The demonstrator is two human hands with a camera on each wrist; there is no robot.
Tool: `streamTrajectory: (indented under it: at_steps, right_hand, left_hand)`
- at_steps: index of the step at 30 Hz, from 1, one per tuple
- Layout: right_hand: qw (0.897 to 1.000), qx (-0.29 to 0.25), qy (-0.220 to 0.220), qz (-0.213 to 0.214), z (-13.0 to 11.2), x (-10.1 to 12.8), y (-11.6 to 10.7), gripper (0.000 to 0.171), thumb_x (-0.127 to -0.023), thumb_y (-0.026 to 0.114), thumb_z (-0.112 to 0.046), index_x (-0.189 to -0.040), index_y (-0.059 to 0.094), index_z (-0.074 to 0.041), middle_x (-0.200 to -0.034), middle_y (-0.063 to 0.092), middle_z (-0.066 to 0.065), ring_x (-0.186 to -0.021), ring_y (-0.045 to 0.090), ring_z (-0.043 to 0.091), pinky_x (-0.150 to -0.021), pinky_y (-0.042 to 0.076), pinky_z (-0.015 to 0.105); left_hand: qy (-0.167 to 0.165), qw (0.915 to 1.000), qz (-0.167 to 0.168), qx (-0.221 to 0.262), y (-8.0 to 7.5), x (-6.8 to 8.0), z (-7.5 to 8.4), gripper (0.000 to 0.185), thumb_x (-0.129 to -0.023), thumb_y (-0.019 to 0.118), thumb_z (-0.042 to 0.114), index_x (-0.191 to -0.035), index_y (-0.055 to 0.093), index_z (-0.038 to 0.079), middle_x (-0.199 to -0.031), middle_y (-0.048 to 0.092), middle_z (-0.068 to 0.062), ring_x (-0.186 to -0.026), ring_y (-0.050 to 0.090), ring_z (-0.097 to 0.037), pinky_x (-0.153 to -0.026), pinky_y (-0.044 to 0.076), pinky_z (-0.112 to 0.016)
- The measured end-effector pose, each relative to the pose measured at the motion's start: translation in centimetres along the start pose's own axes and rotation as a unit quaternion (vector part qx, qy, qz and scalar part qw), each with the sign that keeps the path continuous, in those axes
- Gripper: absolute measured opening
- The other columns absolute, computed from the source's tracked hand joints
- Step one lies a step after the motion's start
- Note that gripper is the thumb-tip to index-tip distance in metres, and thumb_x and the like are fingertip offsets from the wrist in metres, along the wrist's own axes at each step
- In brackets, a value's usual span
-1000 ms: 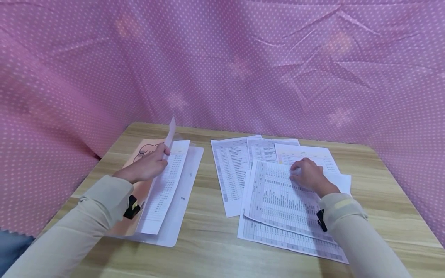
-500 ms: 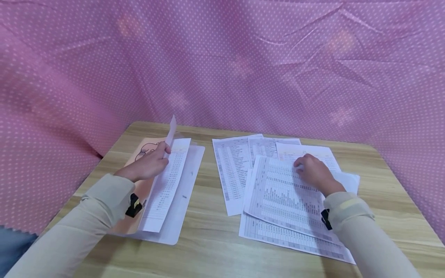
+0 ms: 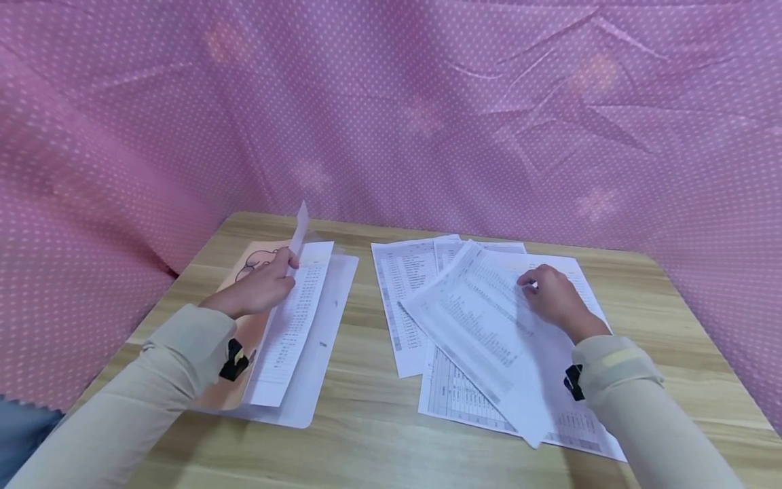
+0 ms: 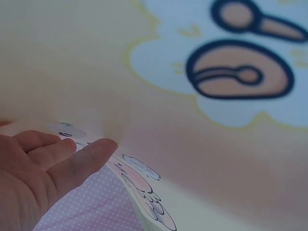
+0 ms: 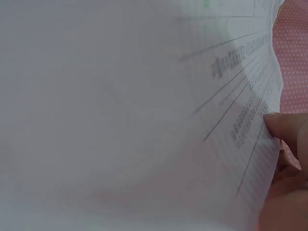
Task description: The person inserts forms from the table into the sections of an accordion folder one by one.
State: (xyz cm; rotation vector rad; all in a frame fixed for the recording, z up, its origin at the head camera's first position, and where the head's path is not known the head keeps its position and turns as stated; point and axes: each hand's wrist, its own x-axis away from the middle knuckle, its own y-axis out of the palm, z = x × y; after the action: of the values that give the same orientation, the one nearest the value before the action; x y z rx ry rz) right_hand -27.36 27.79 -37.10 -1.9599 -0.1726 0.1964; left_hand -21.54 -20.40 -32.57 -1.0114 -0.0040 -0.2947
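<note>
My left hand (image 3: 263,282) is at the upright cover of a folder (image 3: 336,326) at the left, its fingertips at the cover's free edge, seemingly holding it up. Its outside is peach with cartoon drawings; in the left wrist view, the fingers (image 4: 84,166) lie against that printed cover (image 4: 216,159). A printed sheet (image 3: 296,326) lies inside the folder. At the right, my right hand (image 3: 552,299) pinches the edge of a printed sheet (image 3: 482,326) between thumb and fingers. That sheet (image 5: 120,120) is lifted, curved and turned at an angle over other papers.
Beneath and behind the lifted page are more printed sheets (image 3: 397,285), overlapping on the wooden table (image 3: 366,435). Bare tabletop separates folder from papers. A pink dotted cloth (image 3: 391,122) hangs behind the table and at its sides.
The right hand has raised the top sheet off the pile, and the sheet has swung round to a slant with its far corner higher up. The left hand and folder cover stay put.
</note>
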Motion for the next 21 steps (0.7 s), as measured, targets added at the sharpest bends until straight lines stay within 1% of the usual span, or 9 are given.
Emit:
streamTrajectory:
  at_steps: [5,8,10,14,17,21]
  right_hand:
    - [1.000,-0.019,-0.016,0.019,0.1,0.0,0.4,0.020,-0.089,0.055,-0.001,-0.106,0.065,0.005,-0.106,0.055,0.023,-0.096,0.055,0.036,-0.084,0.045,0.048]
    - [0.999,-0.029,-0.024,0.036,-0.1,0.0,0.7,0.019,-0.089,0.056,-0.001,-0.104,0.064,0.005,-0.103,0.054,0.023,-0.092,0.055,0.034,-0.082,0.045,0.046]
    - [0.998,-0.038,-0.019,0.047,-0.2,0.0,0.8,0.019,-0.089,0.055,-0.003,-0.104,0.064,0.006,-0.103,0.053,0.022,-0.090,0.054,0.033,-0.080,0.045,0.045]
    - [0.996,-0.060,0.001,0.059,-0.7,0.0,1.1,0.023,-0.091,0.054,-0.007,-0.108,0.063,0.006,-0.107,0.049,0.022,-0.090,0.053,0.031,-0.077,0.045,0.041]
    - [0.995,-0.077,0.012,0.059,-1.0,0.1,1.4,0.025,-0.092,0.053,-0.008,-0.110,0.062,0.007,-0.112,0.047,0.023,-0.092,0.053,0.032,-0.077,0.045,0.040]
    - [0.993,-0.106,0.037,0.034,-1.3,0.2,1.9,0.029,-0.093,0.052,-0.011,-0.116,0.059,0.005,-0.121,0.047,0.026,-0.097,0.054,0.033,-0.080,0.046,0.042]
  left_hand:
    - [-0.004,1.0000,0.002,0.000,0.0,0.0,-0.1,0.027,-0.094,0.031,0.016,-0.120,0.029,0.007,-0.099,0.054,-0.016,-0.085,0.037,-0.031,-0.067,0.027,-0.034]
    - [-0.002,1.0000,0.002,0.002,0.1,0.0,-0.1,0.028,-0.094,0.031,0.016,-0.120,0.029,0.006,-0.101,0.054,-0.017,-0.084,0.039,-0.030,-0.067,0.028,-0.034]
    - [-0.003,1.0000,0.001,0.003,0.1,0.0,-0.1,0.029,-0.094,0.031,0.016,-0.121,0.029,0.006,-0.103,0.053,-0.018,-0.083,0.041,-0.029,-0.067,0.029,-0.034]
    - [-0.003,1.0000,0.000,0.001,0.0,0.0,0.0,0.029,-0.094,0.031,0.016,-0.121,0.029,0.006,-0.103,0.053,-0.017,-0.080,0.043,-0.028,-0.066,0.030,-0.034]
    - [-0.002,1.0000,0.000,-0.001,0.0,0.0,0.0,0.029,-0.094,0.030,0.017,-0.121,0.029,0.007,-0.098,0.053,-0.016,-0.079,0.041,-0.027,-0.066,0.028,-0.034]
    - [-0.002,1.0000,-0.002,0.000,-0.1,0.1,0.0,0.029,-0.094,0.030,0.017,-0.121,0.029,0.007,-0.095,0.053,-0.015,-0.080,0.040,-0.028,-0.067,0.027,-0.034]
